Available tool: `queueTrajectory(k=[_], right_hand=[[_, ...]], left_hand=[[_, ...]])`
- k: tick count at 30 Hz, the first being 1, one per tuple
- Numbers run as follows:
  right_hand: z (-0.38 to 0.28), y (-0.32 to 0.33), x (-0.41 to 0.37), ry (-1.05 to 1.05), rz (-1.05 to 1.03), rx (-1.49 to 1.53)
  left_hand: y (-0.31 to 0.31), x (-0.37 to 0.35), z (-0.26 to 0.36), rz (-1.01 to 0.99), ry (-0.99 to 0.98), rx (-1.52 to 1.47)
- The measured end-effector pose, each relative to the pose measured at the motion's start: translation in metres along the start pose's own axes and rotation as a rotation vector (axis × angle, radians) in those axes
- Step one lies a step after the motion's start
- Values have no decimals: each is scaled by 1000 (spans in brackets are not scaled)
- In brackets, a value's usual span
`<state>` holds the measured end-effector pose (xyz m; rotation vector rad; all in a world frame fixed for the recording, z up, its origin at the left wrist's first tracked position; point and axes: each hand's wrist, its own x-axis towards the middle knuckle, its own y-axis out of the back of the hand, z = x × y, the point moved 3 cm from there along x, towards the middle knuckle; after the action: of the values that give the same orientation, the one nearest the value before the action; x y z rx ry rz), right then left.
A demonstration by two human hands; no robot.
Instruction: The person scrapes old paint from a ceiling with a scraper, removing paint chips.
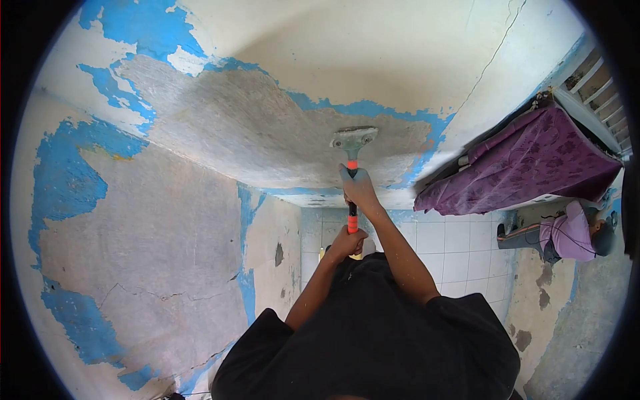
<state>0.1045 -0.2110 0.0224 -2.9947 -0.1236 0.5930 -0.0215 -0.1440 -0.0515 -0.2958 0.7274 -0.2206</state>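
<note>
A scraper has its wide metal blade (353,138) pressed flat against the ceiling, at the edge of a bare grey patch (267,133) where blue paint is stripped away. Its orange and black handle (352,223) runs down toward me. My right hand (360,190) grips the upper handle just under the blade, arm stretched up. Lower down, my left hand (347,243) is closed around the end of the handle. My black shirt (373,333) fills the bottom of the view.
Blue paint remnants (67,180) cling to the scraped wall at left. A purple patterned cloth (533,160) hangs at the right below a window grille (600,87). Another person in a lilac shirt (573,233) is at the far right. White tiles (453,253) cover the far wall.
</note>
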Motion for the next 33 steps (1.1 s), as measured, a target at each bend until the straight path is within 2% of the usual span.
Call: queueTrajectory(k=[5,7,10,11,13,18,23,25,27,30,33], right_hand=[[-54,8,-17,114,13,-29],[-40,9,-12,80,23,-34],[16,5,7,20,38,-38],[29,5,9,0,46,-43],[12,7,2,4,35,-28],[-42,9,-14,47,6,4],[6,11,0,20,26,-48],[1,12,2,31,45,-67],[-10,13,1,74,52,-99],[-60,13,-15,99,-2,-35],[-43,8,-8,94,-2,-44]], left_hand=[[-20,-9,34,-31,-60,32],[-15,-2,29,-19,-86,45],[5,9,-11,84,23,66],[3,7,-12,65,37,61],[-2,-1,-9,34,68,42],[-15,-2,23,3,-33,47],[-7,10,-3,17,1,76],[-8,7,-4,-9,30,69],[-13,9,10,35,-45,122],[-21,6,33,36,-91,90],[-7,16,20,24,-93,100]])
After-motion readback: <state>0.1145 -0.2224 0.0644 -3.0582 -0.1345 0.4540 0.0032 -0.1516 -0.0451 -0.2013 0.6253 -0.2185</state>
